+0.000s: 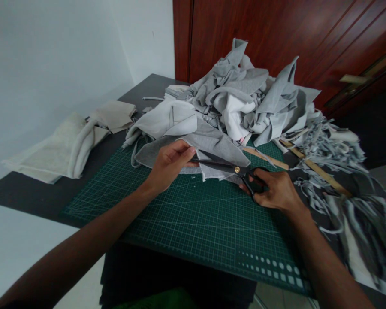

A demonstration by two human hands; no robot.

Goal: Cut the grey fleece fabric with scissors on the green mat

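Polished red-brown wood marks a door [276, 30] behind a dark table [28, 191] set against a pale wall [67, 51], where a person works with both bare hands over a green cutting mat [193, 214] printed with a fine pale grid. At the centre, near the mat's far edge, lies a piece of grey cloth [210, 139], soft and matte, broad toward the heap and narrowing to a point on the right; a paler flap with a ragged, frayed edge hangs at its near side. The left hand [170, 165] grips the cloth, thumb pressed on top against the curled fingers. The right hand [276, 189] is wrapped through the handles of black scissors [237, 170], whose blades meet at a brass-coloured pivot and point left across the cloth, their tips close to the left thumb. Beyond rises a crumpled heap of grey and white fabric [270, 98], folded and peaked. Cream cloth [54, 146] lies stacked at the left end. To the right, thin shreds [331, 137] tangle around a long wooden strip [318, 167], while a shorter wooden strip [270, 159] rests nearer the scissors.
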